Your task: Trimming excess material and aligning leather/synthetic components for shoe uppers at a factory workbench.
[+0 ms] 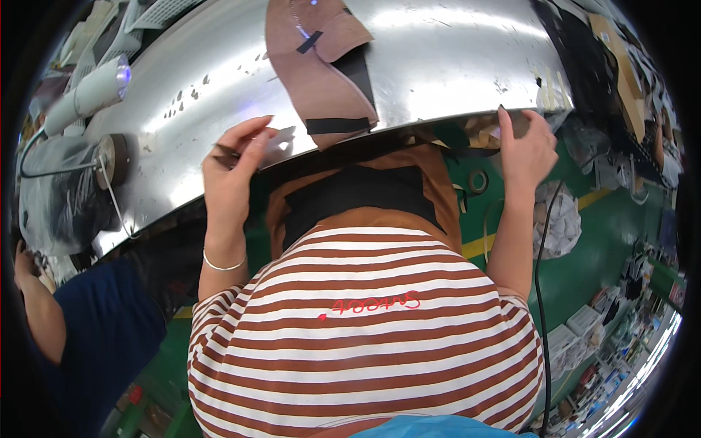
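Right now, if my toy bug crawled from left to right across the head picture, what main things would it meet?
White tube-shaped lamp → the person's left hand → pinkish-brown flat sheet with black strips → the person's right hand → long tan cardboard-like panel.

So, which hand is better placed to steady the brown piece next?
Left, probably. The left hand is closer to the brown piece, though it seems to hold a small dark object. The right hand is farther off, by the near edge of the metal table.
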Available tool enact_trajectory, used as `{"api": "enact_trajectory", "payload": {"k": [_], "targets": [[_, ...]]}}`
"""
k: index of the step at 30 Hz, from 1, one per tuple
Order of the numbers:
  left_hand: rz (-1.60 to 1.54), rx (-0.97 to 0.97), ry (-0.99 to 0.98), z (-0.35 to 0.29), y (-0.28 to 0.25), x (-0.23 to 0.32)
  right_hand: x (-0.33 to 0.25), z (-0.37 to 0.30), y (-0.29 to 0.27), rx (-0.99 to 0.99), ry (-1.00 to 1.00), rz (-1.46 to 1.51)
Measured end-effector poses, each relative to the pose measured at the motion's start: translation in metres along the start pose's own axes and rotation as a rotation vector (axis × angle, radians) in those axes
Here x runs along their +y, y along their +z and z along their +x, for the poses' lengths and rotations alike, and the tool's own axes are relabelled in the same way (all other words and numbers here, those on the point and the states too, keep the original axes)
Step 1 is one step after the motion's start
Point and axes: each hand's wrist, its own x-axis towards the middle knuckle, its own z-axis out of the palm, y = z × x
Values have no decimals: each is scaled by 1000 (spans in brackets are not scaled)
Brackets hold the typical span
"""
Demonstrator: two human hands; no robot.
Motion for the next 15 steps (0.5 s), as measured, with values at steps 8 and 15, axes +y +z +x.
{"api": "enact_trajectory", "payload": {"k": [8, 15], "targets": [[-94, -103, -40, 6, 19, -6, -105, -16, -29, -200, -452, 935], [-499, -243, -361, 18, 43, -8, -157, -18, -28, -286, -400, 1210]]}}
